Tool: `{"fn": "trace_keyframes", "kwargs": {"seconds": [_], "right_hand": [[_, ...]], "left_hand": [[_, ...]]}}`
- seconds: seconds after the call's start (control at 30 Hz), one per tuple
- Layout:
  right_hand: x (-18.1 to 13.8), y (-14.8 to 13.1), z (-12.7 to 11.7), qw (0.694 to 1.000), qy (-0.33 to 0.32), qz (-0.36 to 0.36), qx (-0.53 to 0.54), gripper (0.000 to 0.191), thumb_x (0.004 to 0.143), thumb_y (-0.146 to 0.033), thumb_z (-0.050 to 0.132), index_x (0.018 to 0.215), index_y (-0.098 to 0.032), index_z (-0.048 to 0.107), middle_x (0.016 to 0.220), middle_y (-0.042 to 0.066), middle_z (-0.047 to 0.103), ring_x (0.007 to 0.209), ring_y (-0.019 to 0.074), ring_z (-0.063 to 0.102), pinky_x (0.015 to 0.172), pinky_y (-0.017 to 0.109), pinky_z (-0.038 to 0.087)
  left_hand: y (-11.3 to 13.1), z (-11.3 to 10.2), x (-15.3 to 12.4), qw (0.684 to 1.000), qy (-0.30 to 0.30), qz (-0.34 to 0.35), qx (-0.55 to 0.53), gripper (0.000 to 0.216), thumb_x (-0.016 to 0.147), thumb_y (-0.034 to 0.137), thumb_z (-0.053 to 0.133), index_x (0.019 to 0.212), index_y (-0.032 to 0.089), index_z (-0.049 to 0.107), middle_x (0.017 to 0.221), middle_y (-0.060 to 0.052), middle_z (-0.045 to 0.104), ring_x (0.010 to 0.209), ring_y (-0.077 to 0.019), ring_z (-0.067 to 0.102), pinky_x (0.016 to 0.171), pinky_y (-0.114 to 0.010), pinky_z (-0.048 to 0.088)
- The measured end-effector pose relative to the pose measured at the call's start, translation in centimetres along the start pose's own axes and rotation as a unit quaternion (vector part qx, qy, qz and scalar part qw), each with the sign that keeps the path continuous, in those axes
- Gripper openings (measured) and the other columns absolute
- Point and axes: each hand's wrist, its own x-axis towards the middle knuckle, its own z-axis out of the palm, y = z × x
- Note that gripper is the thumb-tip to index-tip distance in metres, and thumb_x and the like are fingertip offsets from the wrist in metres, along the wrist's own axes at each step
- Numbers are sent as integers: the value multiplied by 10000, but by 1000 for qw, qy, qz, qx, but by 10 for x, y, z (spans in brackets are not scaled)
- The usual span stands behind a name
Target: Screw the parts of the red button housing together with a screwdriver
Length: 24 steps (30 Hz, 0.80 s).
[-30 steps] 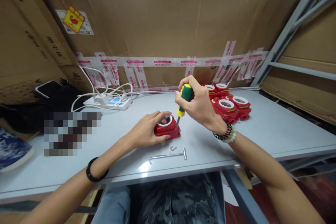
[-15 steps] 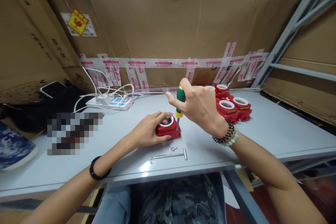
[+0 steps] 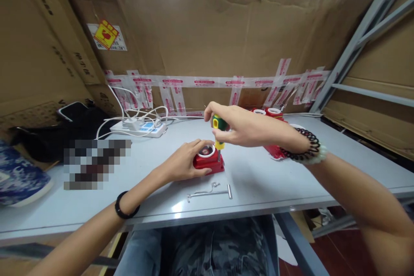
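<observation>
My left hand (image 3: 186,159) is wrapped round a red housing (image 3: 207,165) with a white ring around a dark round window, pressing it to the table. My right hand (image 3: 234,127) grips the green and yellow handle of a screwdriver (image 3: 219,140) from above. The shaft points down, nearly upright, and its tip meets the right end of the housing; the screw itself is too small to make out. On the table in front of the housing lies a metal T-shaped tool (image 3: 213,192) with a thin chain beside it.
More red housings (image 3: 274,112) stand at the back right, partly hidden by my right arm. A white power strip (image 3: 139,128) with tangled cables lies at the back left. A blue-patterned shoe (image 3: 21,177) sits at the left, near a black bag (image 3: 74,125). A cardboard sheet (image 3: 200,30) walls the back.
My right hand has turned about the screwdriver, its wrist and forearm swinging up and to the right, covering more of the rear housings. My left hand keeps its hold. The view has tilted up slightly.
</observation>
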Motion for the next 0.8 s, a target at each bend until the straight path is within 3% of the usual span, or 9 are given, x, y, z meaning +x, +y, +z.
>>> {"fn": "trace_keyframes", "kwargs": {"seconds": [0.17,0.27,0.37,0.53,0.7,0.8], "right_hand": [[1,4,0,984,72,78,-140,278,891,-425,466,873,-154,524,725,67,583,632,170,486,551,280,276],[0,4,-3,995,35,31,-86,152,873,-314,491,949,-185,516,765,46,602,636,158,484,553,272,286],[-4,3,-6,999,-15,5,-46,216,830,-264,524,1036,-207,494,808,34,617,650,156,495,552,266,300],[-3,2,-4,984,64,73,-152,228,885,-382,466,896,-162,523,723,72,590,630,180,494,548,293,274],[-4,4,-8,1000,-19,-5,-16,266,826,-310,542,1055,-199,460,834,36,611,660,153,515,560,271,330],[-3,4,-7,999,19,21,-37,312,811,-393,581,1018,-188,470,764,37,588,638,166,508,546,278,320]], "left_hand": [[1,-1,-1,1000,6,-4,-7,600,747,440,660,1273,255,437,1136,-67,589,940,-257,588,836,-379,445],[0,-1,-1,1000,6,0,-10,607,747,445,663,1275,257,430,1140,-68,585,949,-261,588,844,-383,444],[-1,-1,-1,1000,1,1,-9,615,742,445,669,1279,261,433,1131,-67,589,934,-259,593,831,-378,447],[0,-1,-1,1000,3,-2,-9,619,745,423,675,1287,263,421,1147,-62,582,951,-257,583,845,-383,445],[0,-1,-1,1000,-1,0,-9,611,749,448,668,1278,259,429,1128,-63,590,920,-254,587,824,-381,449],[-1,-1,-1,1000,0,0,-7,627,748,449,666,1293,262,420,1140,-67,585,942,-257,587,841,-383,444]]}}
